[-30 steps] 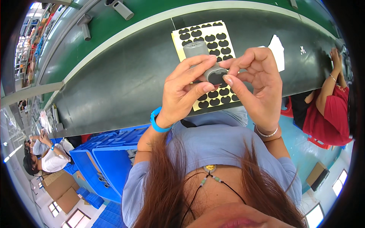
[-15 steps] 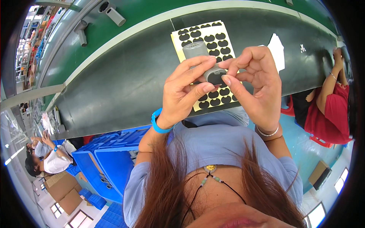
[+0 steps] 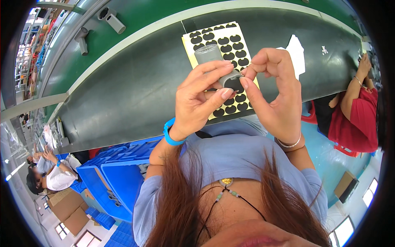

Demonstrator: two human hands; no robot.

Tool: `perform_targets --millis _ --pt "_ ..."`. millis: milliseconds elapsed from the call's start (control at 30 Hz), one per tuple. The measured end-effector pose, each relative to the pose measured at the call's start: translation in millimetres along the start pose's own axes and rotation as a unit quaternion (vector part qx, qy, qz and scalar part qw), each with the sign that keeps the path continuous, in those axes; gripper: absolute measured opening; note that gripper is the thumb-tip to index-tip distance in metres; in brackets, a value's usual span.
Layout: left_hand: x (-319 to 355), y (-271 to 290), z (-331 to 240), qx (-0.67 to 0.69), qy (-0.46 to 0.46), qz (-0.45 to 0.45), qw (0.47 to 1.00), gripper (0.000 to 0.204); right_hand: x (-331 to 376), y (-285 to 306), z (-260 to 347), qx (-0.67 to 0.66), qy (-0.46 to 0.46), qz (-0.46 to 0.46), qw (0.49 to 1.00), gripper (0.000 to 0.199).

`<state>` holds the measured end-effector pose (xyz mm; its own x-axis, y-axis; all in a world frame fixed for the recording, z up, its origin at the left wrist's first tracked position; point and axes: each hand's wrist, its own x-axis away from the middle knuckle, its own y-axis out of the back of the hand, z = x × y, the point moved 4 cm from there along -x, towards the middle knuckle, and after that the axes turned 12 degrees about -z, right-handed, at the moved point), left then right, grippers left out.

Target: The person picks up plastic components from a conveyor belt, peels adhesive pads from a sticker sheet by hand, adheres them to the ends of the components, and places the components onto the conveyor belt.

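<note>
My left hand (image 3: pixel 200 101) grips a grey cylindrical part (image 3: pixel 214 61) and holds it over a yellow sheet of black stickers (image 3: pixel 224 49) on the dark conveyor belt (image 3: pixel 131 86). My right hand (image 3: pixel 273 92) has its thumb and forefinger pinched at the part's dark near end (image 3: pixel 234 83), touching it. Whether a sticker sits between those fingertips cannot be made out. A blue band is on my left wrist and a thin bracelet on my right.
Two more grey cylindrical parts (image 3: pixel 113 19) lie on the green surface beyond the belt. A white paper scrap (image 3: pixel 297 51) lies right of the sheet. A person in red (image 3: pixel 354 111) works at the right, another in white (image 3: pixel 53 173) at lower left near blue crates (image 3: pixel 119 181).
My right thumb and forefinger have shifted slightly on the part's end; the left hand keeps the same hold.
</note>
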<state>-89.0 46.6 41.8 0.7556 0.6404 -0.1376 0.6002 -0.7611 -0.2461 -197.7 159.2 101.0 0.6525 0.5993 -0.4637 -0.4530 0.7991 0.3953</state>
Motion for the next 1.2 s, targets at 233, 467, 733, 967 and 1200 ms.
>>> perform_targets --millis 233,467,733,967,1200 --pt "-3.4 -0.5 0.1 0.002 -0.008 0.005 1.000 0.036 -2.3 -0.9 1.0 0.017 0.008 -0.005 1.000 0.037" --pt "2.6 7.1 -2.9 0.000 -0.008 -0.028 1.000 0.037 -6.6 1.5 9.1 0.101 0.056 0.014 0.993 0.050" --pt "-62.2 38.6 -1.4 -0.133 -0.141 -0.027 0.981 0.029 -8.9 -11.5 -31.9 -0.013 -0.107 0.085 0.991 0.055" --pt "-184.4 162.0 25.6 -0.398 -0.352 -0.142 0.835 0.025 -16.8 -20.3 -50.4 -0.001 -0.090 0.131 0.987 0.039" --pt "-206.2 250.7 33.0 -0.541 -0.310 -0.168 0.763 0.038 -31.6 -36.7 -72.6 -0.005 -0.096 0.134 0.986 0.029"
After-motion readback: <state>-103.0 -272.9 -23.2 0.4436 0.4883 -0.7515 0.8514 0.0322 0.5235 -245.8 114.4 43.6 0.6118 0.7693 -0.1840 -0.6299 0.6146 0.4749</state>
